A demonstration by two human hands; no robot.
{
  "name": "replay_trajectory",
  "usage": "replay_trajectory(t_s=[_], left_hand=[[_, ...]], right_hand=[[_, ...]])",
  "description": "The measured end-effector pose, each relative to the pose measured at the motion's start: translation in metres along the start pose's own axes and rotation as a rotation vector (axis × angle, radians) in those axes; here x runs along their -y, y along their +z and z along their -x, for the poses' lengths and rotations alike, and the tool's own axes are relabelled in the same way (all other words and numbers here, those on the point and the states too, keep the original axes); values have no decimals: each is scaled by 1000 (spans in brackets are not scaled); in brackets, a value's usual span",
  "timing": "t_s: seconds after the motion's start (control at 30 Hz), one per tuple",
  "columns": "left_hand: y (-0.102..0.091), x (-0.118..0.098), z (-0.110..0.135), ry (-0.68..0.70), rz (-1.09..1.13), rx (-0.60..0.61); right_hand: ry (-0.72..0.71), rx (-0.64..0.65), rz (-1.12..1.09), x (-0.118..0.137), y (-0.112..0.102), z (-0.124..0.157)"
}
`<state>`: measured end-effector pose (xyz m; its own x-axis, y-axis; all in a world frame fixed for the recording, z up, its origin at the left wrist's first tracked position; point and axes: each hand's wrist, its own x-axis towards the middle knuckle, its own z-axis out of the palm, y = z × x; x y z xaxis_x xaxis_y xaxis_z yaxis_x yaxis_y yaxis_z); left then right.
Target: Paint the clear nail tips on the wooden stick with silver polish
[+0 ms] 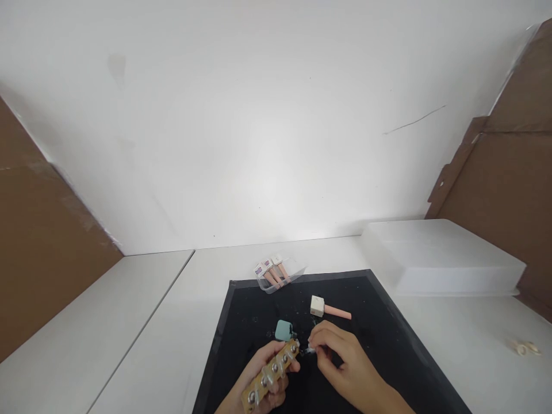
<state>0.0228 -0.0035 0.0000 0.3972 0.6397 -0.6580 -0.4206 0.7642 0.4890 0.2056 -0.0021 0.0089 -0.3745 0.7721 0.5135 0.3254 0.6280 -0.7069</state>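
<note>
My left hand (pixel 272 374) is wrapped round a tan strip (pixel 271 375) that carries a row of round metal studs and clear pieces. It is held at a slant, its far end pointing up and right. My right hand (pixel 342 359) is closed in a pinch near that far end, on a small whitish piece (pixel 309 348) too small to name. Just beyond the strip lies a teal square-bodied item (pixel 283 330) with a dark part at its right side. Past my right hand lies a white block-shaped bottle (pixel 317 306) with a long pink handle-like cap (pixel 337 312).
A black mat (pixel 259 307) covers the work area on the white table (pixel 172 333). At its far edge, a clear tray (pixel 297 269) holds several pink-and-white bottles. A translucent box (pixel 448 259) stands at the right, near small beige rings (pixel 521 348). Cardboard panels (pixel 509 190) flank the sides.
</note>
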Motion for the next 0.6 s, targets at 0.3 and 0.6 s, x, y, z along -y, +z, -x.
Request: replay_trajectory(t_s=[0.3, 0.6], left_hand=[[-6, 2, -7, -31, 35, 14], [-7, 2, -4, 3, 31, 51]], right_hand=[[-1, -1, 23, 1, -2, -1], [-33, -80, -25, 0, -2, 0]])
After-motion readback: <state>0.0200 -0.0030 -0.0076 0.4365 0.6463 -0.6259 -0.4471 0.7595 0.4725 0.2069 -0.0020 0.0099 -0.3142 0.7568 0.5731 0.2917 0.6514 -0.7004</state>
